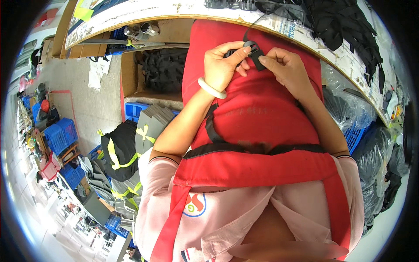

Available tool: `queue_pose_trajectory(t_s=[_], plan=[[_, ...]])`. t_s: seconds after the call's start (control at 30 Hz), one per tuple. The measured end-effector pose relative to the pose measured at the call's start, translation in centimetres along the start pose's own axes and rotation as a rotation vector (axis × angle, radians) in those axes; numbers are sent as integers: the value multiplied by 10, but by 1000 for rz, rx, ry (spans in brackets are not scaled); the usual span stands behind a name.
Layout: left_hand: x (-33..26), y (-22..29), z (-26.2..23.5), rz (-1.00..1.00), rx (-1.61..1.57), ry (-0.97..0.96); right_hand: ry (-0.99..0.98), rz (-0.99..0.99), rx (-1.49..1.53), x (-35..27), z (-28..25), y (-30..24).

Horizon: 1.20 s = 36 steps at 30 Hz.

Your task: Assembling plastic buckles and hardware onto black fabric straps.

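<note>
My left hand, with a white bangle on the wrist, pinches a small black plastic buckle above my lap. My right hand grips the black webbing strap that runs into that buckle. Both hands meet over a red apron that covers my lap, close to the edge of a worn wooden workbench. A thin black strap rises from the buckle toward the bench.
A heap of black straps lies on the bench at the upper right. A cardboard box of black parts stands to my left. Bundles tied with yellow tape, blue crates and plastic bags sit on the floor.
</note>
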<state>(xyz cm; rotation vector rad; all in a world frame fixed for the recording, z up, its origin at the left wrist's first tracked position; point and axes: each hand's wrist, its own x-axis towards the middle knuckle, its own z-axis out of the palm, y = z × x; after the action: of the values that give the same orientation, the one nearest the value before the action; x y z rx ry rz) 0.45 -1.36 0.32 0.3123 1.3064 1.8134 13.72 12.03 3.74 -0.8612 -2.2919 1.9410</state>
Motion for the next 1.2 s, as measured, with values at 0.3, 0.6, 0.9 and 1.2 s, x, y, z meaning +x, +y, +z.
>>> queue_pose_trajectory(t_s=[0.3, 0.6, 0.9, 1.2], plan=[[-2, -5, -2, 8, -80, -1, -76, 167, 304, 10, 6, 3], [-3, -13, -9, 96, 18, -51, -29, 155, 342, 15, 13, 8], [-2, -18, -11, 112, 52, -19, -1, 75, 384, 25, 16, 21], [-28, 25, -38, 27, 108, -173, -309, 75, 416, 41, 10, 18]])
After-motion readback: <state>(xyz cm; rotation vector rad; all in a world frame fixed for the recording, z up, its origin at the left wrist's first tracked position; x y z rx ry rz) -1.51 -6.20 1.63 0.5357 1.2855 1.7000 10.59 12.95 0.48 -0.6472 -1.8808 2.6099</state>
